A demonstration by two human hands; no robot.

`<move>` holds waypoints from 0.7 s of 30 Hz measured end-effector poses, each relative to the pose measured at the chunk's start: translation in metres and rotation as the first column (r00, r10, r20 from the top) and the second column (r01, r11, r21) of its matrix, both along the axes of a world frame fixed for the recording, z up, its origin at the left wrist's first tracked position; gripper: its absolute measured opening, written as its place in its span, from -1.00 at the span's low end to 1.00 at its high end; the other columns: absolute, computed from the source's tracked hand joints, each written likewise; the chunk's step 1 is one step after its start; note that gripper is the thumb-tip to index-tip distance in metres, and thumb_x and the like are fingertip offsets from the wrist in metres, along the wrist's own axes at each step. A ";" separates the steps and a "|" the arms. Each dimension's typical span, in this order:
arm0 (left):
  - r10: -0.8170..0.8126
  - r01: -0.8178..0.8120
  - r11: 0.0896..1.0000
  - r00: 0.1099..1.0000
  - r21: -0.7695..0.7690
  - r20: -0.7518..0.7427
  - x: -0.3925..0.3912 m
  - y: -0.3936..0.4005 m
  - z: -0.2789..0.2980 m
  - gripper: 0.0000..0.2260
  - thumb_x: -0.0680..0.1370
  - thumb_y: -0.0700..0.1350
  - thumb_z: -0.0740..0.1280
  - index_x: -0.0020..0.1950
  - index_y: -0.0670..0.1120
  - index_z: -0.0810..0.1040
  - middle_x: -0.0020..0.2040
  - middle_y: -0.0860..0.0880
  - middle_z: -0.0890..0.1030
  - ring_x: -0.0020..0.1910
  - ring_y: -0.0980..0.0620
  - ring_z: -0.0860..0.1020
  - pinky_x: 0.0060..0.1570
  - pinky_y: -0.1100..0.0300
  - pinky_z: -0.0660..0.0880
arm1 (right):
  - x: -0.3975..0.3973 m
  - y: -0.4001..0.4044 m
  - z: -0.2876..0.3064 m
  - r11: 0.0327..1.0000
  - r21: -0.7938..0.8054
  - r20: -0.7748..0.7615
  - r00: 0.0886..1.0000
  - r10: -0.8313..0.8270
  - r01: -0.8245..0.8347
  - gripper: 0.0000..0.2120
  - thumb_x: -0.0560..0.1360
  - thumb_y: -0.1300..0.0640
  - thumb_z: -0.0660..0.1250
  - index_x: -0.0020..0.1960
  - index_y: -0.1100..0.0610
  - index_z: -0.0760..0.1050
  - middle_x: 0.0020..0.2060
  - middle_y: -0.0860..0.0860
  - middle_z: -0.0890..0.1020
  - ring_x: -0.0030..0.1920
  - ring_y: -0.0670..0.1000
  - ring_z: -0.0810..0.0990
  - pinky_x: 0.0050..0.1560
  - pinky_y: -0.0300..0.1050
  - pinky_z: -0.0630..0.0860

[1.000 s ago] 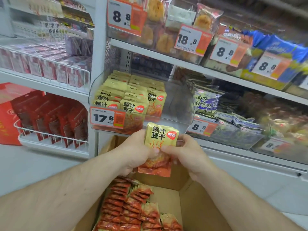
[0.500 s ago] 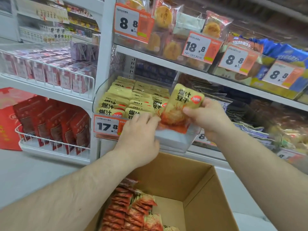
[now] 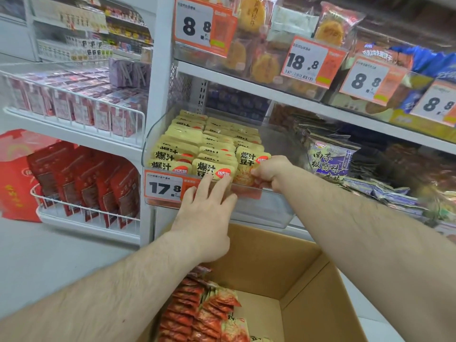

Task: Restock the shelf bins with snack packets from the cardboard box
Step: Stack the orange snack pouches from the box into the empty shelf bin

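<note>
Snack packets [image 3: 214, 169] in clear bin [image 3: 266, 208]: yellow tops w/ black lettering, red round logo, orange-red lower half. Price tag [image 3: 164, 187]: orange border, white panel, black digits. Cardboard box [image 3: 271, 262] plain brown; packets inside [image 3: 197, 314] orange-red.

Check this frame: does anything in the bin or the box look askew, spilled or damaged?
Nothing stands out. The yellow packets stand in neat rows in the clear bin; the right hand holds one packet at the front row, and the left hand touches the bin's front. Packets in the cardboard box lie stacked.
</note>
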State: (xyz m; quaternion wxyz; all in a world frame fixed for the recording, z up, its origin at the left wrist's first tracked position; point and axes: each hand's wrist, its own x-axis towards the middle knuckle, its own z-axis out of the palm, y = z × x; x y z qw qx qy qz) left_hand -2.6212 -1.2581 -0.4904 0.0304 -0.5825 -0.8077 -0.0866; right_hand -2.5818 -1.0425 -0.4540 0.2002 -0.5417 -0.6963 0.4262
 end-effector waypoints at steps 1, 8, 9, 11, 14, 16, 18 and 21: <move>-0.001 0.001 1.000 1.000 0.001 0.002 0.000 0.000 0.000 -0.32 0.54 -0.04 0.28 0.59 0.04 0.03 0.58 0.04 -0.30 0.55 -0.18 -0.31 0.51 -0.17 -0.13 | -0.002 0.000 0.000 1.000 -0.003 -0.009 1.000 0.010 -0.010 -0.88 0.46 0.35 0.44 -0.14 0.22 0.50 -0.36 0.11 0.57 -0.42 0.01 0.53 -0.41 -0.15 0.49; -0.002 0.002 1.000 1.000 -0.011 0.022 0.000 0.002 -0.002 -0.33 0.54 -0.03 0.27 0.59 0.05 0.05 0.58 0.03 -0.33 0.55 -0.17 -0.34 0.51 -0.17 -0.13 | -0.010 -0.001 -0.004 0.999 -0.021 -0.021 0.999 0.038 -0.038 -0.88 0.49 0.32 0.42 0.02 0.24 0.54 -0.12 0.15 0.68 -0.34 0.04 0.64 -0.39 -0.13 0.56; -0.002 0.002 1.000 1.000 -0.012 0.021 0.000 0.002 -0.002 -0.34 0.54 -0.02 0.27 0.59 0.05 0.05 0.58 0.03 -0.33 0.54 -0.17 -0.34 0.51 -0.17 -0.13 | -0.011 -0.001 -0.003 0.999 -0.023 -0.013 0.999 0.046 -0.046 -0.89 0.50 0.32 0.41 0.02 0.24 0.54 -0.09 0.16 0.69 -0.32 0.05 0.65 -0.36 -0.12 0.58; -0.001 0.002 1.000 1.000 -0.012 0.021 0.000 0.003 -0.002 -0.34 0.54 -0.02 0.27 0.59 0.05 0.05 0.58 0.02 -0.33 0.54 -0.18 -0.34 0.51 -0.17 -0.13 | -0.012 -0.001 -0.001 0.997 -0.030 -0.005 0.998 0.065 -0.065 -0.93 0.53 0.33 0.35 0.00 0.23 0.53 -0.07 0.17 0.68 -0.29 0.05 0.65 -0.29 -0.10 0.63; -0.001 0.001 1.000 1.000 -0.017 0.024 0.001 0.003 -0.002 -0.34 0.54 -0.03 0.27 0.58 0.05 0.06 0.58 0.02 -0.33 0.55 -0.18 -0.34 0.51 -0.18 -0.13 | -0.009 0.001 0.000 0.994 -0.050 0.021 0.995 0.098 -0.097 -0.88 0.56 0.33 0.30 0.08 0.23 0.54 -0.03 0.16 0.68 -0.21 0.06 0.66 -0.10 -0.03 0.66; 0.000 0.001 1.000 1.000 -0.012 0.027 0.001 0.003 -0.002 -0.35 0.54 -0.03 0.27 0.57 0.06 0.07 0.58 0.02 -0.32 0.55 -0.17 -0.34 0.51 -0.19 -0.12 | -0.007 0.003 0.001 0.992 -0.059 0.049 0.992 0.115 -0.112 -0.83 0.56 0.33 0.28 0.13 0.23 0.54 0.00 0.17 0.68 -0.14 0.08 0.68 0.00 0.01 0.65; 0.003 -0.003 1.000 1.000 -0.003 0.026 0.002 0.004 -0.002 -0.36 0.53 -0.04 0.27 0.57 0.06 0.08 0.58 0.03 -0.31 0.54 -0.18 -0.34 0.50 -0.20 -0.10 | -0.004 0.001 0.003 0.989 -0.071 0.076 0.988 0.132 -0.127 -0.81 0.57 0.32 0.27 0.17 0.23 0.53 0.02 0.16 0.68 -0.05 0.09 0.70 0.08 0.04 0.63; 0.014 -0.014 1.000 1.000 0.004 0.026 0.004 0.005 -0.002 -0.37 0.53 -0.04 0.27 0.56 0.07 0.09 0.59 0.01 -0.30 0.54 -0.19 -0.32 0.50 -0.21 -0.09 | -0.001 -0.003 0.005 0.986 -0.072 0.113 0.981 0.160 -0.152 -0.78 0.58 0.31 0.25 0.20 0.20 0.51 0.06 0.13 0.67 0.02 0.08 0.69 0.14 0.05 0.61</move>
